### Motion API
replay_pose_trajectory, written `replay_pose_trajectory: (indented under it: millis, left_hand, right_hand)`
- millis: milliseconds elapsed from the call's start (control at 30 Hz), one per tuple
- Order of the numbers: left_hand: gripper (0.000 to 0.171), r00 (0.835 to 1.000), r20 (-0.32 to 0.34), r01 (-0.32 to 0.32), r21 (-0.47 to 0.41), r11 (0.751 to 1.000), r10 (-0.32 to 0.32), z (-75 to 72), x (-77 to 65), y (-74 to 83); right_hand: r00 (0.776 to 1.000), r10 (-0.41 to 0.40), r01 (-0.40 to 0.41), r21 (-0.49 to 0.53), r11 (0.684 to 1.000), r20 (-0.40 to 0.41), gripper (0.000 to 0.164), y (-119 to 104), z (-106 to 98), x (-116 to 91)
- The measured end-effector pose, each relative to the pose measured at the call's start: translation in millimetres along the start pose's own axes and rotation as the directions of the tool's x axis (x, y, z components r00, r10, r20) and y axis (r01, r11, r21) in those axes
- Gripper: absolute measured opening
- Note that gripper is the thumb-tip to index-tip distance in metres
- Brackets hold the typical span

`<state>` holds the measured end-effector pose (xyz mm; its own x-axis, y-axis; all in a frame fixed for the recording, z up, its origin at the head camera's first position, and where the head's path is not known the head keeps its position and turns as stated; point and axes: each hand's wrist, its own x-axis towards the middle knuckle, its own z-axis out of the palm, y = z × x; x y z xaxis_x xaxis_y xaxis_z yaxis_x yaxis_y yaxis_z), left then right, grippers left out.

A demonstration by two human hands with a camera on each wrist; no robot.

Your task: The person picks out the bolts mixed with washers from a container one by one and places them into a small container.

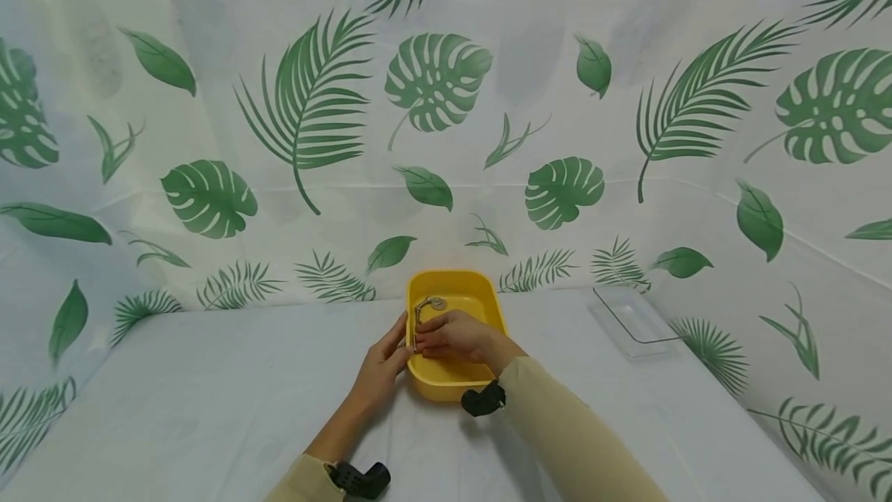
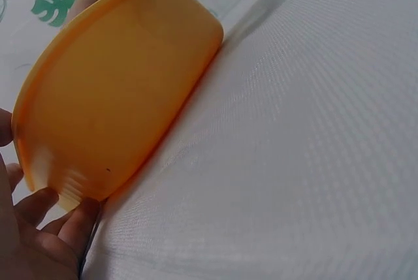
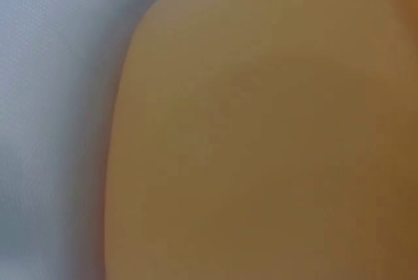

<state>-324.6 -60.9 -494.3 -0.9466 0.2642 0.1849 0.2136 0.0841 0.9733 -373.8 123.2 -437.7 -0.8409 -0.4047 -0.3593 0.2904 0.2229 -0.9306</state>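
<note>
A yellow plastic container [image 1: 446,392] stands on the white-covered table. My left hand [image 1: 379,362] grips its left side, with fingertips against the outer wall in the left wrist view. My right hand [image 1: 456,335] reaches inside, and its fingertips pinch a thin, jointed metal piece [image 1: 419,308] along the left inner wall. One end of that piece meets a small round metal disc [image 1: 437,304] on the container's floor. Its exact kind is unclear, and the fingers hide its lower part. The right wrist view shows mostly the container's wall [image 3: 261,130], not the fingers.
A clear rectangular box [image 1: 637,324] with a dark rim line sits at the table's right rear. Behind the table hangs a white cloth [image 1: 334,238] with green leaf prints. The white table cover [image 1: 209,401] extends to both sides of the container.
</note>
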Motion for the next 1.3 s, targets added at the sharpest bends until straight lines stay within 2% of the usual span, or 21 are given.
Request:
replay_pose_trajectory:
  millis: [267,533,733,967,1300]
  left_hand:
    - [0.061,1.0,-0.002,-0.022,-0.003,1.0,0.022,-1.1,-1.0,0.2]
    - [0.061,1.0,-0.001,-0.028,0.016,0.999,0.028,-0.8,-1.6,1.0]
    - [0.061,1.0,0.0,-0.026,0.022,0.999,0.026,0.1,-0.9,0.9]
    - [0.061,1.0,-0.011,-0.01,0.004,1.0,0.01,0.5,-2.2,1.7]
    - [0.061,1.0,-0.011,-0.017,0.006,1.0,0.017,-0.1,-2.1,1.7]
  right_hand:
    - [0.997,0.021,-0.022,-0.016,1.0,-0.077,0.031,0,8,2]
    - [0.985,0.063,-0.06,0.023,0.998,-0.163,0.026,-1,17,3]
    - [0.984,0.07,-0.068,0.02,0.998,-0.161,0.024,-1,17,5]
    - [0.982,0.087,-0.095,-0.04,0.995,-0.169,0.023,-1,16,6]
    - [0.981,0.102,-0.109,-0.033,0.994,-0.164,0.024,0,17,5]
